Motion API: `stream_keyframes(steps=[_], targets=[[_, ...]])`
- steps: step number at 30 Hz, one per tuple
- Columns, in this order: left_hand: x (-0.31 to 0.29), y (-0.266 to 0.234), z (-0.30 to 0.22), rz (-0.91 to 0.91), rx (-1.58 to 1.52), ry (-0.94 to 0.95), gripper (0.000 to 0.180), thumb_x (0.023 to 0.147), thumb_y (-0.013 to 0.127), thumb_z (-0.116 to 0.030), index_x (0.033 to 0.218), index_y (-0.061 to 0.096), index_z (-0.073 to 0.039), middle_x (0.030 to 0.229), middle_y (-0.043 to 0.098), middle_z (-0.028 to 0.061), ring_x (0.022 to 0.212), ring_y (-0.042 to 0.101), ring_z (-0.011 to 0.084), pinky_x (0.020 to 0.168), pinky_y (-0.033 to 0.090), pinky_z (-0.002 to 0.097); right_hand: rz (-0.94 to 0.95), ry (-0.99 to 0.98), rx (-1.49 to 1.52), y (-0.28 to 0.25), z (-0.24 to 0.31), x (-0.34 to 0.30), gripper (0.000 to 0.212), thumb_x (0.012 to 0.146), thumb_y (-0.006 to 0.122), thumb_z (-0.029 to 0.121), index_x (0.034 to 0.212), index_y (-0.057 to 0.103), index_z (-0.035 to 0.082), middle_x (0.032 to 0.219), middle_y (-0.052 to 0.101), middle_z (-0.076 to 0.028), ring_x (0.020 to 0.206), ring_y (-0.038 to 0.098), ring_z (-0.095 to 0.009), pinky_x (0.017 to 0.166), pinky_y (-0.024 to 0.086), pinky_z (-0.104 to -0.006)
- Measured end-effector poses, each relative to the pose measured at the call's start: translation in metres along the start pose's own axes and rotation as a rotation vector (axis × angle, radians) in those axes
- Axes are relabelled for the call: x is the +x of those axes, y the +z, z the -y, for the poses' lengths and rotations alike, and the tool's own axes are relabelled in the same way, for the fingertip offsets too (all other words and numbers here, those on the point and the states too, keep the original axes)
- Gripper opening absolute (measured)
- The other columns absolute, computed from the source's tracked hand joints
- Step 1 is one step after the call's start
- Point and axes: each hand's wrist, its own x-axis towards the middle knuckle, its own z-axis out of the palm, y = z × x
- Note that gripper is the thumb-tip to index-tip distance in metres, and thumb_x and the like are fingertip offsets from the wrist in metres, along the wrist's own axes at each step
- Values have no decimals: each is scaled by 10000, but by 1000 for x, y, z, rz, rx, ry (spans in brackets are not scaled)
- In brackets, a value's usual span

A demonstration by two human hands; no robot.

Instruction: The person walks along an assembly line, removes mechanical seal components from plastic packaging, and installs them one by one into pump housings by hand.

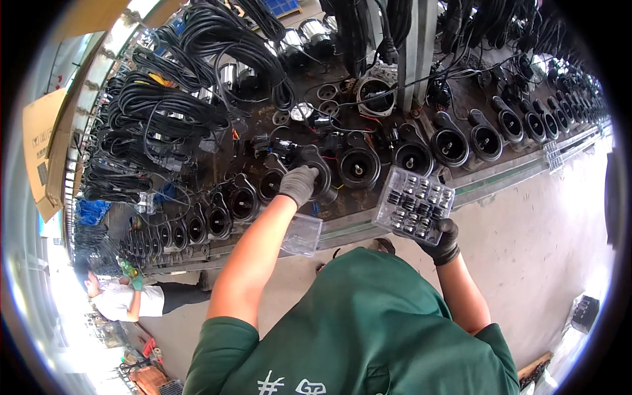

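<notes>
My left hand (299, 185), in a grey glove, reaches to a round black pump housing (318, 166) in the row along the bench edge. Its fingers are bent together at the housing's opening; whatever they pinch is hidden. In my right hand (445, 245), dark-gloved, a clear plastic tray (413, 205) is gripped by its lower right corner. Small round metal and black parts sit in the tray's compartments. It is held tilted, over the bench's front edge. Right of my left hand stands another black housing (359, 166), open side up, with a shaft end in its middle.
More black housings (450, 145) line the bench both ways. Bundles of black cable (224, 46) hang or lie behind. A clear plastic lid (301, 235) rests at the front edge. A metal post (415, 59) rises from the bench. Another person (131, 297) is at the left.
</notes>
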Motion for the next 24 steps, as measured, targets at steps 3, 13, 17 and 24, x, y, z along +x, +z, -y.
stream_keyframes(steps=[3, 13, 17, 24], targets=[[-5, -11, -2, 16, -156, 2, 330, 839, 660, -68, 1167, 688, -49, 1145, 677, 216, 1126, 652, 408, 988, 524, 489, 27, 12, 95, -4, 8, -6, 986, 656, 781, 167, 1552, 399, 15, 1500, 539, -224, 1362, 549, -421, 1154, 451, -607], [-13, -24, -9, -19, 1, -79, 220, 952, 672, -207, 1153, 740, -148, 1101, 692, 167, 1070, 683, 363, 941, 543, 488, 50, 11, 101, -14, 24, -15, 979, 651, 772, 165, 1547, 407, 14, 1493, 546, -221, 1342, 561, -410, 1170, 435, -590], [-8, -26, -10, 10, 14, -61, 222, 937, 672, -185, 1142, 742, -137, 1109, 701, 180, 1076, 685, 370, 946, 544, 490, 37, 15, 86, -20, 26, -17, 939, 666, 768, 178, 1525, 434, -2, 1481, 557, -217, 1332, 569, -397, 1170, 437, -565], [3, -6, -8, -20, 62, -21, 198, 893, 605, -106, 1046, 731, -104, 1025, 719, 191, 1009, 703, 387, 904, 557, 501, 35, 49, 119, -13, 23, -17, 883, 715, 769, 171, 1513, 444, -23, 1461, 579, -215, 1323, 581, -383, 1180, 431, -536]])
